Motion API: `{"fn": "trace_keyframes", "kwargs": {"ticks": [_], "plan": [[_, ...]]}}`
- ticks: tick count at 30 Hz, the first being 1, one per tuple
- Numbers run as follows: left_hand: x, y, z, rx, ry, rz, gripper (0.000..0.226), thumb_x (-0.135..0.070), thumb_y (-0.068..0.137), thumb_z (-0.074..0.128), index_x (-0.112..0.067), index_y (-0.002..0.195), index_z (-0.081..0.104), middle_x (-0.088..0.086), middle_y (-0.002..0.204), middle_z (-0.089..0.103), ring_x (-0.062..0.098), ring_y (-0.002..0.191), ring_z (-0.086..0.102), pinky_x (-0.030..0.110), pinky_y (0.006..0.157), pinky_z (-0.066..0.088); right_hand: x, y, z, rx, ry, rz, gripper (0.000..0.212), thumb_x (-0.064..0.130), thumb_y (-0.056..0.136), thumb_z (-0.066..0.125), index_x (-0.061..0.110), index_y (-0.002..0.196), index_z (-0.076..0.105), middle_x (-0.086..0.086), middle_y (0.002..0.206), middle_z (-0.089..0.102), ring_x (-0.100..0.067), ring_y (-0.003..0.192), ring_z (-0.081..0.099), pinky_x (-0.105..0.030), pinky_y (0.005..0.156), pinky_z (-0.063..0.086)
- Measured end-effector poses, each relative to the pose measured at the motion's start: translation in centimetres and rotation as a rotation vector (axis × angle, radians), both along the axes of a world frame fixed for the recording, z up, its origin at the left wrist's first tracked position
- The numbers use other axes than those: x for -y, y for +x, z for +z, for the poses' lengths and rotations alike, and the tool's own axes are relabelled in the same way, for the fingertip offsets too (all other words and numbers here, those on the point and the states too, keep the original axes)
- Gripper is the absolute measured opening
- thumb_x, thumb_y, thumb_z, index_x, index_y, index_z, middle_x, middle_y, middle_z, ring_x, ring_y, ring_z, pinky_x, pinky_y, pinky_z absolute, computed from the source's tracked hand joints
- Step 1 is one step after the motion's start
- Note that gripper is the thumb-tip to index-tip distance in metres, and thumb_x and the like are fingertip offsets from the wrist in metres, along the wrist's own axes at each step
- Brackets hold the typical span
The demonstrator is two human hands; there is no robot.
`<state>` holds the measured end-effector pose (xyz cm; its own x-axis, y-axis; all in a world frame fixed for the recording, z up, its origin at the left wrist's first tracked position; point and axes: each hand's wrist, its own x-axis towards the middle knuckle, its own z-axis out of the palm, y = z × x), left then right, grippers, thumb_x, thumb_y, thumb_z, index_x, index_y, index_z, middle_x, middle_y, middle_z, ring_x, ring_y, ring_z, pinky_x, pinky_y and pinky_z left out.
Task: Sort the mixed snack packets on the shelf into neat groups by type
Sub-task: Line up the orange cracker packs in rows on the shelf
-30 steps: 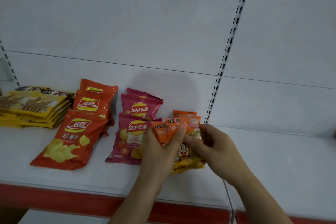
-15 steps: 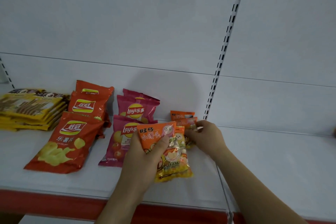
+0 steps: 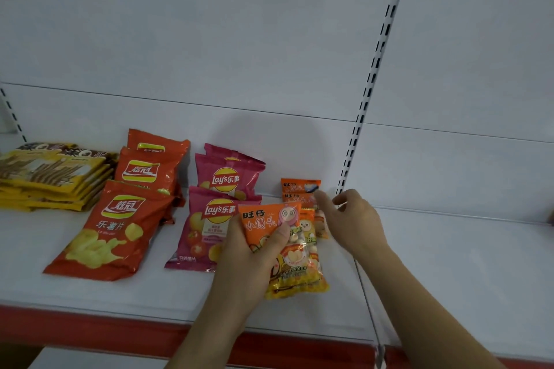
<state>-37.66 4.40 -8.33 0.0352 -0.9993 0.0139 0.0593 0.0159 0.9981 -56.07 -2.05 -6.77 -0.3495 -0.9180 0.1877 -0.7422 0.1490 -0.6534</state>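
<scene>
1. Shelf (image 3: pixel 449 263): white, with a red front edge.
2. Left stack of flat packets (image 3: pixel 51 180): yellow, printed with brown sticks; the rearmost ones look dark brown, though blurred.
3. Chip bags (image 3: pixel 114 231): orange-red, yellow crisps, red-and-yellow logo.
4. Lay's bags (image 3: pixel 229 177): magenta, red-and-yellow logo.
5. Small packets (image 3: pixel 263 225): orange tops, clear middles, yellow bottoms.

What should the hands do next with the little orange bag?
Probably lay it down. The left hand grips one small orange packet above the others of its kind, and the right hand hovers open beside them, so setting it on that pile would likely tidy the group.
</scene>
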Motion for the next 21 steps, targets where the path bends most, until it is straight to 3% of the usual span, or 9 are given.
{"fn": "trace_keyframes", "kwargs": {"ticks": [3,6,9,11,15,18,21], "plan": [[0.3,-0.8,0.2,0.007,-0.018,0.003,0.065,-0.057,0.069,0.075,-0.034,0.126,0.054,-0.008,0.110,0.075,0.006,0.089,0.077,0.030,0.074,0.064,-4.1,0.3,1.7,0.219,-0.117,0.127,0.058,0.070,0.090,0.044,0.015,0.084,0.063,0.000,0.072,0.066,-0.013,0.066,0.061,-0.032,0.059,0.049],[0.3,-1.6,0.1,0.034,-0.047,0.027,0.072,-0.060,0.070,0.073,-0.033,0.132,0.048,-0.012,0.111,0.071,0.005,0.088,0.075,0.021,0.069,0.061,-7.6,1.3,1.8,0.357,-0.069,0.347,0.049,0.072,0.077,0.059,0.026,0.091,0.066,0.002,0.075,0.069,-0.008,0.061,0.063,-0.026,0.055,0.050],[0.1,-2.2,0.3,-0.003,-0.020,0.009,0.086,-0.088,0.068,0.053,-0.039,0.138,0.046,-0.008,0.119,0.067,0.016,0.105,0.072,0.045,0.083,0.064,-8.1,1.3,0.4,0.264,-0.069,0.337,0.039,0.063,0.074,0.074,0.032,0.097,0.063,0.007,0.079,0.066,-0.006,0.070,0.062,-0.021,0.059,0.052],[0.1,-2.4,0.4,-0.107,0.047,-0.026,0.084,-0.094,0.071,0.043,-0.041,0.136,0.050,0.000,0.119,0.071,0.024,0.101,0.075,0.052,0.078,0.064,-8.1,1.2,-0.1,0.310,-0.056,0.341,0.032,0.052,0.079,0.076,0.027,0.092,0.062,0.007,0.079,0.066,-0.003,0.070,0.062,-0.024,0.062,0.054],[-0.3,-2.3,1.0,-0.149,0.059,-0.012,0.040,-0.056,0.093,0.055,-0.034,0.126,0.051,0.003,0.106,0.074,0.025,0.080,0.079,0.044,0.056,0.062,-7.9,0.9,0.1,0.660,-0.008,0.330,0.026,0.030,0.087,0.075,0.008,0.097,0.064,-0.011,0.088,0.075,-0.027,0.082,0.074,-0.051,0.075,0.061],[-0.3,-1.7,0.9,-0.117,0.010,0.048,0.031,-0.031,0.098,0.065,-0.028,0.125,0.050,0.004,0.106,0.073,0.025,0.075,0.078,0.041,0.053,0.061,-7.4,0.5,0.9,0.859,-0.068,0.278,0.021,0.017,0.090,0.071,0.003,0.103,0.063,-0.021,0.094,0.074,-0.034,0.084,0.074,-0.046,0.070,0.062],[-0.4,-0.8,0.7,-0.107,-0.008,0.114,0.034,-0.025,0.100,0.063,-0.026,0.129,0.047,0.005,0.112,0.071,0.022,0.077,0.078,0.039,0.052,0.061,-6.9,0.6,1.4,0.929,-0.067,0.283,0.020,0.017,0.093,0.067,0.005,0.107,0.061,-0.017,0.093,0.076,-0.031,0.086,0.075,-0.040,0.069,0.061]]}}
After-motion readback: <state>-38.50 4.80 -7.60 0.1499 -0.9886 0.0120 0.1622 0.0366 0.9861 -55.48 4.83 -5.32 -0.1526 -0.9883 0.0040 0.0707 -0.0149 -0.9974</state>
